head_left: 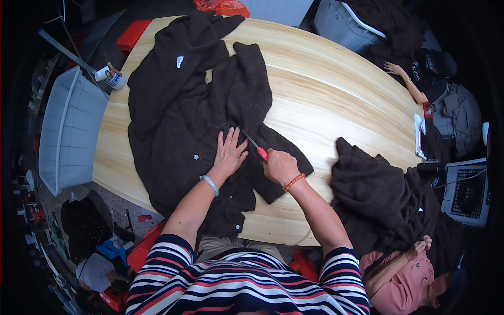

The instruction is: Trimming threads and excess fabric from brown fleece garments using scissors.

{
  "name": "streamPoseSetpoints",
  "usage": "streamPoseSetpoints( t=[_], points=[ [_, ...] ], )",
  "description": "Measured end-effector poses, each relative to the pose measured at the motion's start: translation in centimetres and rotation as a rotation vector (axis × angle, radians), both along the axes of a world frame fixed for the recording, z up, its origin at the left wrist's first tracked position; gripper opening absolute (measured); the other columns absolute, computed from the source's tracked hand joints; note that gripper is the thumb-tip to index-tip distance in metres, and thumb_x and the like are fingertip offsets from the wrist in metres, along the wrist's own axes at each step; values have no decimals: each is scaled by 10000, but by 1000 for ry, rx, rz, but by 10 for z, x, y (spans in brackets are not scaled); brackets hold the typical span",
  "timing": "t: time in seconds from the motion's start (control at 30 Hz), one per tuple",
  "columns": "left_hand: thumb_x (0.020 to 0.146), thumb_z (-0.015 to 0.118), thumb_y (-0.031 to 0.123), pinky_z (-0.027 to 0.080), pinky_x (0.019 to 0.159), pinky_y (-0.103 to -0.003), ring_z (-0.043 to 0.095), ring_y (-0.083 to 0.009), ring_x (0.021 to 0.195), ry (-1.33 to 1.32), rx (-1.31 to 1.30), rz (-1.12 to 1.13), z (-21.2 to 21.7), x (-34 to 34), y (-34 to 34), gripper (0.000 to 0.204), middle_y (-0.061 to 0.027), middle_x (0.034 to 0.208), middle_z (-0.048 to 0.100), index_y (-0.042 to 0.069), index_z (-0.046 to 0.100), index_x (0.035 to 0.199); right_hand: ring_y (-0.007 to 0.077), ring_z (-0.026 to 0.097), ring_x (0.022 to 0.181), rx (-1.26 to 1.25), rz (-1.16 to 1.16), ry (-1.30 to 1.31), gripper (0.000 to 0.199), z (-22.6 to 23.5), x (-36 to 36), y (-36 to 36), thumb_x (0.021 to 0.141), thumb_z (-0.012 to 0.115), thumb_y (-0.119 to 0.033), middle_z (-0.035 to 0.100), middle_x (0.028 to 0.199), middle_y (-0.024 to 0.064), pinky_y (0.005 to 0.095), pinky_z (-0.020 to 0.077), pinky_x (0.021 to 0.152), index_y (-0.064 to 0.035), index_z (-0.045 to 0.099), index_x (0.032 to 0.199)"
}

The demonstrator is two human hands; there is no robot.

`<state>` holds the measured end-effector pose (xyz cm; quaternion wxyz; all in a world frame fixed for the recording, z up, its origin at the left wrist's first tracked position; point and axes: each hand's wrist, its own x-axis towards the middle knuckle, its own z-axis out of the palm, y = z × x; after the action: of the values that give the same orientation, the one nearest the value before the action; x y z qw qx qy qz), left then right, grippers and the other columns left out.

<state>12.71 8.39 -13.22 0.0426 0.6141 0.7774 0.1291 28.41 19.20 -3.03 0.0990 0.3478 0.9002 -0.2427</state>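
Head view: your right hand (281,167) grasps the red tool (262,153); your left hand (228,156) lies flat, fingers spread, on the garment (173,115). A slip could snag its knit.

Garment wkshp: knits (173,126), co-wkrs (401,286)

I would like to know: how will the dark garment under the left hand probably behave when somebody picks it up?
The dark garment would probably hang floppy, since it lies in loose folds. Its surface looks fuzzy, so it may drag on the table rather than slip. Held at one end, it would likely sag, being widely spread.
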Motion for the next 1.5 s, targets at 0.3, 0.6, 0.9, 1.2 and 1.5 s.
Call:
streamPoseSetpoints(
  t=[0.3,0.6,0.9,1.2,1.5],
  points=[
    [862,619,296,128,1126,-569,230,-338,1401,-16,-21,8,0,-2,-2,406,-186,1475,305,146,588,1238,378,671,834,-27,24,-69,292,-4,-3,1,846,602,-295,671,858,235,453,551,732,-19,630,940],
    [863,613,308,121,1129,-567,214,-338,1408,-5,6,-8,-4,-1,-1,383,-187,1488,286,153,605,1213,377,666,860,-7,45,-71,302,-13,-8,6,851,599,-307,674,897,219,453,547,745,-28,630,961],
    [850,625,325,100,1133,-566,195,-345,1419,-10,-4,3,-5,-4,-4,444,-198,1507,258,215,582,1277,386,654,880,-179,58,-77,361,9,35,-13,848,615,-352,668,898,227,477,530,773,-58,627,1058],
    [833,646,308,109,1129,-569,187,-351,1419,17,-89,0,1,-2,-4,385,-210,1498,264,137,615,1177,405,649,821,-72,-54,70,324,-5,22,1,862,601,-319,660,840,235,485,529,716,-47,597,1039],
    [774,743,39,423,413,-228,548,-115,532,-1316,243,830,33,-4,4,694,-141,1035,609,-24,371,1357,413,648,758,-151,-201,116,264,-10,83,-16,887,582,-291,652,770,232,504,510,679,-76,579,1040]
  ],
)
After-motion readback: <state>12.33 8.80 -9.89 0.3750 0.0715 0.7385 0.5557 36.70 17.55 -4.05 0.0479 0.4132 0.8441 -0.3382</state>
